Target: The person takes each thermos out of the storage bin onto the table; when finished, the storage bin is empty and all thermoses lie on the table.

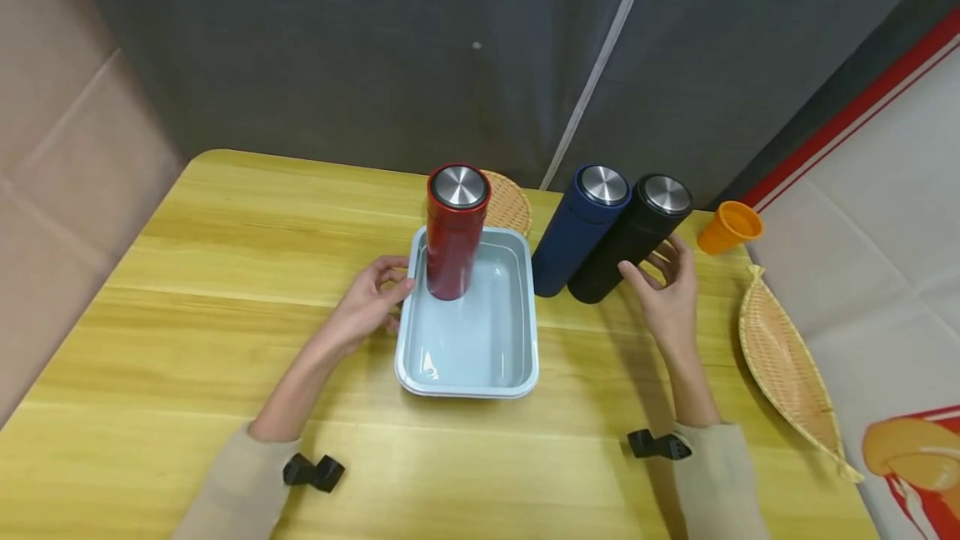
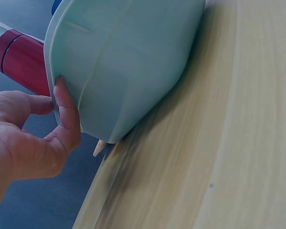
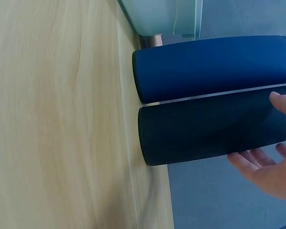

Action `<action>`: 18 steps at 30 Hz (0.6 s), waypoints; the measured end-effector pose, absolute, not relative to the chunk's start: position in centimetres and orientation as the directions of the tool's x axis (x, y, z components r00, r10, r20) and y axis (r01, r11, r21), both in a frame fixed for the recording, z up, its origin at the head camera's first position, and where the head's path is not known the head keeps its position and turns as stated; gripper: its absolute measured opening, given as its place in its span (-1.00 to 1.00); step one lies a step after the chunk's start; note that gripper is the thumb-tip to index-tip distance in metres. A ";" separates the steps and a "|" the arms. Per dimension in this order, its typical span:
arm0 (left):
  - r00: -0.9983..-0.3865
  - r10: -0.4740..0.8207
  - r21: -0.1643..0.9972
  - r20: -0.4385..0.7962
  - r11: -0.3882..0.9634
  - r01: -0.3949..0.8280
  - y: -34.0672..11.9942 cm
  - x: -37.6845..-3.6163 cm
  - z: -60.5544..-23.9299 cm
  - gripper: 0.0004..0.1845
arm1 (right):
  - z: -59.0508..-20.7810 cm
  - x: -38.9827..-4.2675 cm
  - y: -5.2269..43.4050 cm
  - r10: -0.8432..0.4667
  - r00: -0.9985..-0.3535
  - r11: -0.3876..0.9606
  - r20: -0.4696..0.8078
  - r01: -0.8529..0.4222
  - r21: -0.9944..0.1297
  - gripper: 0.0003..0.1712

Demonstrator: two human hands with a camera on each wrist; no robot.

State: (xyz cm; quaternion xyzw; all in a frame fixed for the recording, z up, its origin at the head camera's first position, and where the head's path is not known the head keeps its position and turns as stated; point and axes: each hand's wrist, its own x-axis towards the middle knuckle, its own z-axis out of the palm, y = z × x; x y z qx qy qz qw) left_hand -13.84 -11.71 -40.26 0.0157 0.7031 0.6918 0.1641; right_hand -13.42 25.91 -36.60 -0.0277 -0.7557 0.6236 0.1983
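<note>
A red thermos flask (image 1: 454, 240) with a steel-topped lid stands inside a pale blue plastic tub (image 1: 467, 392). My left hand (image 1: 372, 296) pinches the tub's left rim between thumb and finger; the left wrist view shows the tub's outer wall (image 2: 133, 62) close up. To the right of the tub stand a blue thermos flask (image 1: 570, 236) and a black thermos flask (image 1: 628, 244), side by side. Beside the black one is my right hand (image 1: 663, 290), thumb in front and fingers at its right side (image 3: 271, 167). The fingers look relaxed, not closed around it.
Behind the red flask lies a round woven mat (image 1: 508, 202). An orange cup (image 1: 729, 227) sits at the far right corner, with a leaf-shaped woven basket (image 1: 787, 357) along the right edge. A dark grey panel (image 1: 360, 57) rises behind the wooden table (image 1: 187, 340).
</note>
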 end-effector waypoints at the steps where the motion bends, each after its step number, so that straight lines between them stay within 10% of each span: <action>1: -0.946 0.251 0.978 -0.207 0.042 -0.204 -11.7 -13.8 -40.3 -0.50 | -36.8 -13.5 26.1 0.286 -0.919 0.226 0.270 -0.209 -0.951 -0.23; 18: -0.943 0.258 0.978 -0.210 0.038 -0.207 -11.8 -13.8 -40.3 -0.49 | -36.2 -10.9 26.4 0.292 -0.861 0.137 0.417 -0.394 -0.909 -0.28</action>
